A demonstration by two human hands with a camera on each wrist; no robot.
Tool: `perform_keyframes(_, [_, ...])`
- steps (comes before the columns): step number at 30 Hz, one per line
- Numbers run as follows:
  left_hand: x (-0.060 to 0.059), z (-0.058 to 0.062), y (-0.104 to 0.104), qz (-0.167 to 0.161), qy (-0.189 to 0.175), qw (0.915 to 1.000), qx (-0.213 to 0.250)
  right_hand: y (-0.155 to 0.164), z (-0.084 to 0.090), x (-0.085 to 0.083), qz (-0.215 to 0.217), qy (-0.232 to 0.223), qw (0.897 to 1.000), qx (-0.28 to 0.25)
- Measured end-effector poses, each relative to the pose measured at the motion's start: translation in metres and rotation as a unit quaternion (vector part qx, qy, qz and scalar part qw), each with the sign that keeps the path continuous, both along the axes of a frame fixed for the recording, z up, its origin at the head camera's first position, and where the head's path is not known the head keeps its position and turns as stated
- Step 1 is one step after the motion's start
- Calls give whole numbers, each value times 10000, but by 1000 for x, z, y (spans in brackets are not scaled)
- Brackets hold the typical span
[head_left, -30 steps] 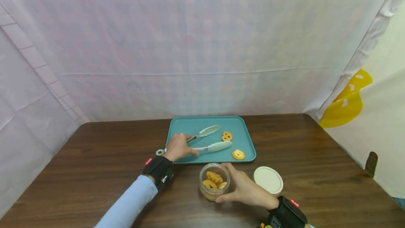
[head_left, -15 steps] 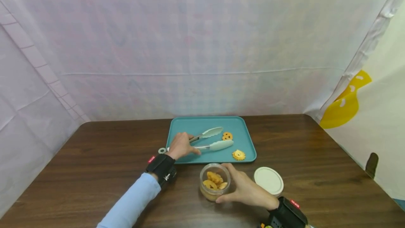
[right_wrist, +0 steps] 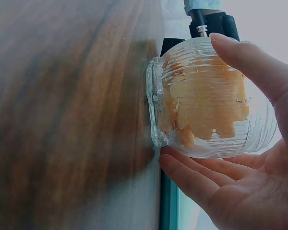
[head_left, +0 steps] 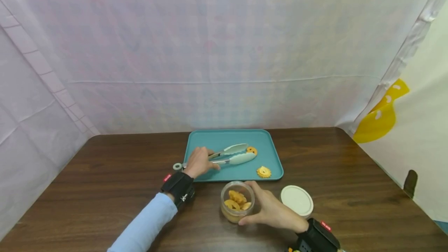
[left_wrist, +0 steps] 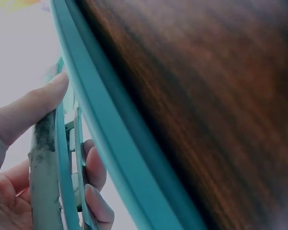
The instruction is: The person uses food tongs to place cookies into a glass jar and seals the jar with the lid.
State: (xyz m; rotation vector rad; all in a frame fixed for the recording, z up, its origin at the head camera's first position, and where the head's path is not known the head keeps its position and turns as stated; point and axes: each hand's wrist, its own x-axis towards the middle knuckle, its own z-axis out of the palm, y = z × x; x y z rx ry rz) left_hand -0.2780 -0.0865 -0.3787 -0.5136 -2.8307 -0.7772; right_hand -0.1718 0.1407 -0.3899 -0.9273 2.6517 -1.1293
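Note:
My left hand (head_left: 200, 162) grips a pair of tongs (head_left: 242, 158) with pale green tips over the blue tray (head_left: 218, 136). In the left wrist view, thumb and fingers lie on opposite sides of the tongs' metal handles (left_wrist: 44, 177). The tips stand slightly apart, and the upper one partly covers a pretzel-shaped cookie (head_left: 254, 152); whether they touch it I cannot tell. A round cookie with a scalloped edge (head_left: 264, 172) lies nearer the tray's front. My right hand (head_left: 271, 210) holds a clear jar (right_wrist: 206, 96) of cookies, upright and uncovered, on the table.
A white round lid (head_left: 296, 200) lies right of the jar, behind my right wrist. The brown wooden table (head_left: 122, 182) extends to both sides. A pale curtain (head_left: 217, 49) hangs behind its far edge.
The tongs' tips have drawn closer together. Their upper tip has come down and right, now overlapping the pretzel-shaped cookie. My right hand and the jar have stayed still.

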Motion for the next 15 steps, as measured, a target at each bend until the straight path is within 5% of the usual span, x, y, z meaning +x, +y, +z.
perform_keyframes(15, [4,1,-10,46,-138,9993,354,0,-2,-2,15,49,10000,-43])
